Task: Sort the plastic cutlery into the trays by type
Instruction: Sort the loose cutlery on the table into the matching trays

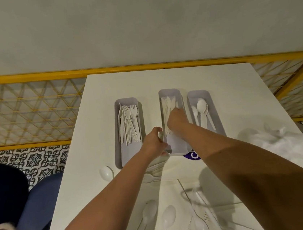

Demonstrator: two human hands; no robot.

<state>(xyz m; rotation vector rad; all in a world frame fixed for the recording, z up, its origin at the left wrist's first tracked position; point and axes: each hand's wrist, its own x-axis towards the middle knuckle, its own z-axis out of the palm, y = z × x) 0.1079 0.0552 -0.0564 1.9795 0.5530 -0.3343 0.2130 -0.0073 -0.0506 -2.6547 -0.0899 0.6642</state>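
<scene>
Three grey trays stand side by side on the white table [228, 79]. The left tray [119, 156] holds white forks [131, 121], the middle tray [170, 91] white knives [168, 103], the right tray [197, 93] white spoons [202, 109]. My right hand [176, 119] reaches into the middle tray, fingers curled over the knives; whether it holds one is hidden. My left hand [154, 142] grips the middle tray's left wall near its front corner. Loose white spoons [169, 217] and forks [151, 178] lie on the table near me.
A single spoon [106, 173] lies left of the forks tray. A crumpled clear plastic bag [282, 139] sits at the right edge. A purple round label [192, 155] shows under the middle tray. A blue chair [37, 201] stands left; a yellow mesh fence [33, 113] runs behind.
</scene>
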